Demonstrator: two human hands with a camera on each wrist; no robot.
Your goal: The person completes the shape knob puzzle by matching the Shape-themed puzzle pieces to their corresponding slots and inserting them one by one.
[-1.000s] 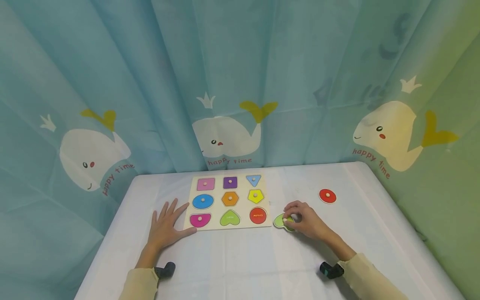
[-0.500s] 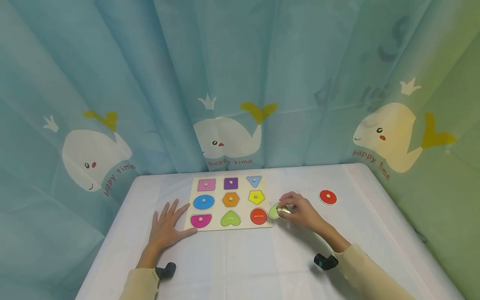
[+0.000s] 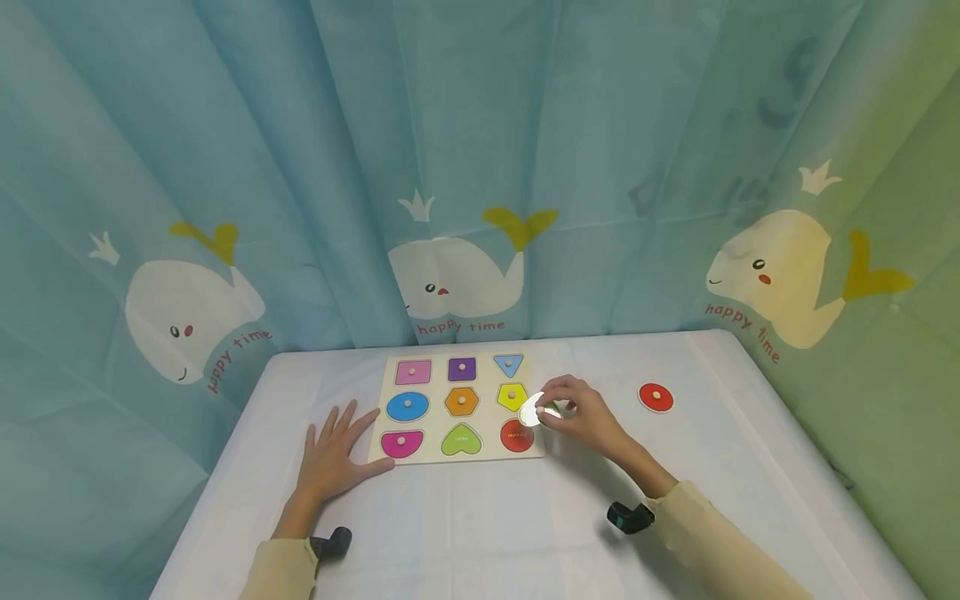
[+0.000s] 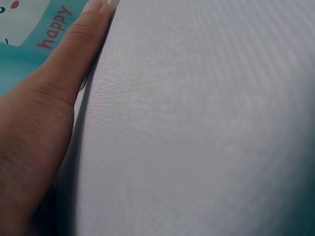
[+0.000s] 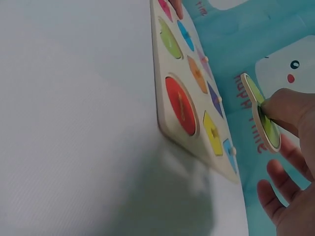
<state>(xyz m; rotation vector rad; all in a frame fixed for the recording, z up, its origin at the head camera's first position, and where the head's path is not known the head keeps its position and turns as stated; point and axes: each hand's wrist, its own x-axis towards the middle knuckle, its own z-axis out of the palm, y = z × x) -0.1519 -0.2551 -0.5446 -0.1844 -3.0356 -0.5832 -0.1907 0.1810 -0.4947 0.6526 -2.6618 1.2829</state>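
Note:
My right hand (image 3: 588, 417) pinches a green heart puzzle piece (image 5: 268, 129) by its knob. In the head view the piece shines with glare and overlaps the right edge of the shape puzzle board (image 3: 487, 417); the right wrist view shows it raised above the board, its other fingers spread. My left hand (image 3: 330, 458) lies flat on the table with fingers spread, index and thumb tips at the board's left edge. The board's front row has a green heart slot (image 3: 461, 439) and a red circle slot (image 3: 517, 435), both without a knob.
A red round puzzle piece (image 3: 656, 397) with a knob lies on the white tablecloth (image 3: 480, 525), right of the board. Several knobbed shapes sit in the board, among them a yellow pentagon (image 3: 517, 390). A blue whale-print curtain (image 3: 337, 167) hangs behind the table.
My right hand has lifted the green heart piece off the table beside the board and carried it left and away from me, over the board's right edge. The left hand has stayed put.

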